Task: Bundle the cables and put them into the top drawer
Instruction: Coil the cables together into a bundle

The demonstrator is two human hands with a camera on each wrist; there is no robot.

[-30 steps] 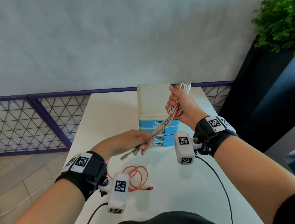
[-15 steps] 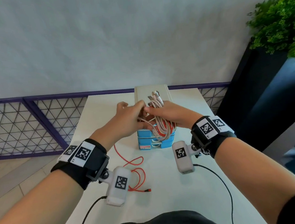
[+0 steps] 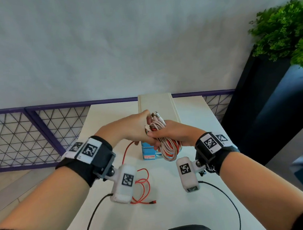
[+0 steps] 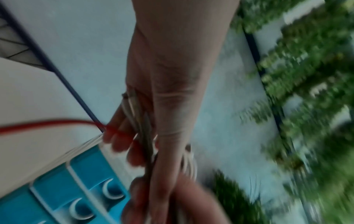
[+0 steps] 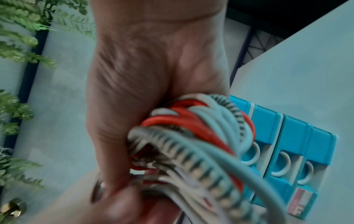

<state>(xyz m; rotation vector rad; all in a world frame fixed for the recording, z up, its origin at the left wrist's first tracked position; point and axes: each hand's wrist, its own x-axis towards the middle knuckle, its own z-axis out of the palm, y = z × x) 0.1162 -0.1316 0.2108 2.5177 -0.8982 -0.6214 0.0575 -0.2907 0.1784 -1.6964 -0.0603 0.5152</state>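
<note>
A coil of white, red and striped braided cables (image 3: pixel 170 148) hangs in front of the blue drawer unit (image 3: pixel 147 152), which is shut and has a cream top (image 3: pixel 157 103). My right hand (image 3: pixel 160 136) grips the coil around its middle; it fills the right wrist view as a cable bundle (image 5: pixel 193 133). My left hand (image 3: pixel 142 122) meets it from the left and pinches the cable ends, with fingers (image 4: pixel 122 136) curled over white strands and a red cable (image 4: pixel 47 123). That red cable (image 3: pixel 143 184) trails down to loose loops on the table.
The white table (image 3: pixel 190 199) has a purple mesh railing (image 3: pixel 39 127) behind and to its left. A dark planter (image 3: pixel 255 110) with a green plant (image 3: pixel 285 30) stands at the right. Black wrist-camera leads lie on the near table.
A second ago the cables were stretched between a raised right hand and a low left hand. Both hands have since come together over the drawer unit, with the cables folded into a coil.
</note>
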